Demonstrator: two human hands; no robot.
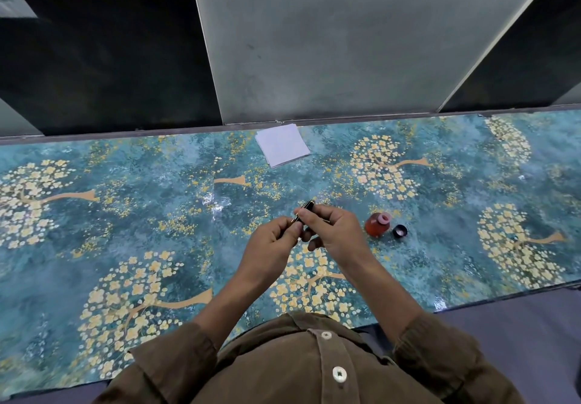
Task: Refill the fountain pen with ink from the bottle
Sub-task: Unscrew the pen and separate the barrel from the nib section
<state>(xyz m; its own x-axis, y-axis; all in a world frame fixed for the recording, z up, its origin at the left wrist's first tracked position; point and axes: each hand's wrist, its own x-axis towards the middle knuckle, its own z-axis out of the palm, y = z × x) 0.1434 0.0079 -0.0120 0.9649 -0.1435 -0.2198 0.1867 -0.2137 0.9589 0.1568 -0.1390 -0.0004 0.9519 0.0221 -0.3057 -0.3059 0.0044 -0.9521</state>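
A black fountain pen [306,208] with gold trim is held above the middle of the table, its far end pointing away from me. My left hand [270,243] pinches its near end between thumb and fingers. My right hand [330,230] curls round its upper part. Most of the pen is hidden by my fingers. The red ink bottle [376,226] stands open on the table just right of my right hand, with a pink neck. Its black cap [400,231] lies beside it on the right, inside facing up.
A small stack of white paper squares [282,145] lies at the table's far edge near the wall. The table [125,215] wears a teal cloth with gold tree patterns. Grey and dark wall panels rise right behind it.
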